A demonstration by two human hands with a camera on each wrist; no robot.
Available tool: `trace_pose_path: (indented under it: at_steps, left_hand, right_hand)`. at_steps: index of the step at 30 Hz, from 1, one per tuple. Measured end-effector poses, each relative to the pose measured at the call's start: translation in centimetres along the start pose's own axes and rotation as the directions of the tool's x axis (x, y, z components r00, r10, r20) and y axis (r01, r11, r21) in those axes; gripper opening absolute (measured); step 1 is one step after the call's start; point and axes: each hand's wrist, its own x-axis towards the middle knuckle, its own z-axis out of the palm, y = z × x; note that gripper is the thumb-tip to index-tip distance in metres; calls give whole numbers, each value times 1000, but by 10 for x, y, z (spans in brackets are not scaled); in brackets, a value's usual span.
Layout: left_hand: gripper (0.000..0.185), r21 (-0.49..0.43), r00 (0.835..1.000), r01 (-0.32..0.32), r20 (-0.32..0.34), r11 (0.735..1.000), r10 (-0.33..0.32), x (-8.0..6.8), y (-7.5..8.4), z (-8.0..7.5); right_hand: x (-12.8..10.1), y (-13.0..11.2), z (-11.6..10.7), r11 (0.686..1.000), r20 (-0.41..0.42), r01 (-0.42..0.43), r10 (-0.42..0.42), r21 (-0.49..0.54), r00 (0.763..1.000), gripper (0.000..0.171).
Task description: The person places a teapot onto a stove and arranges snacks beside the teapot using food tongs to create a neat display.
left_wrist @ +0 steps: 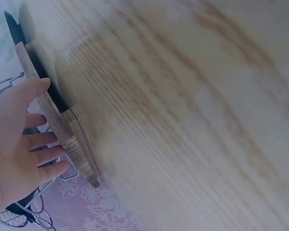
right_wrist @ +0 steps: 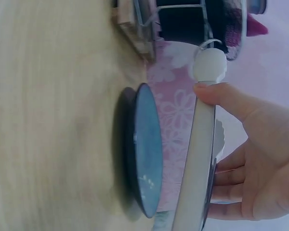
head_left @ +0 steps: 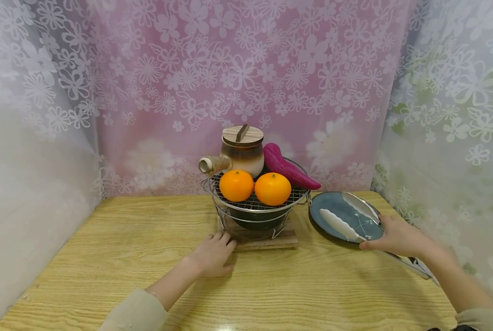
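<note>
My left hand (head_left: 213,253) lies flat on the wooden table, its straight fingertips touching the wooden base (head_left: 267,240) under a wire grill stand (head_left: 255,202). In the left wrist view the left hand (left_wrist: 17,139) rests against the edge of that base (left_wrist: 55,113). My right hand (head_left: 397,236) grips white-tipped metal tongs (head_left: 346,220), whose open tips lie over a blue plate (head_left: 333,204) to the right of the grill. The right wrist view shows the thumb (right_wrist: 226,98) pressed on one tong arm (right_wrist: 197,159), with the plate (right_wrist: 147,154) seen edge-on.
On the grill sit two oranges (head_left: 236,185), a purple sweet potato (head_left: 285,168) and a clay pot (head_left: 242,151) with a wooden lid and side handle. Flowered curtains close off the back and both sides. Bare table (head_left: 118,248) stretches left and in front.
</note>
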Motion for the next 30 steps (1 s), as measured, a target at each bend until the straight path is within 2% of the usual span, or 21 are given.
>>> trace_pose_path:
  at_steps: [8, 14, 19, 23, 30]
  left_hand:
    - [53, -31, 1000, 10, 14, 999, -9, -1, 0, -2]
    - [54, -61, 998, 21, 56, 998, -18, -1, -1, -5]
    - [54, -99, 997, 33, 75, 995, -25, -1, -3, -8]
    - [51, -110, 998, 27, 67, 994, -20, -1, -4, -8]
    - [46, -77, 999, 16, 48, 997, -12, -1, -6, -9]
  right_hand:
    - [-4, -5, 18, 985, -70, -2, -10, -170, 997, 112]
    - [-8, -15, 33, 980, -34, 12, -19, -197, 999, 109]
    - [-11, -23, 45, 974, 0, 57, -59, -219, 998, 105]
    - [-12, -27, 51, 974, 19, 83, -81, -210, 997, 105]
    - [-11, -28, 60, 978, 43, 91, -84, -189, 996, 106]
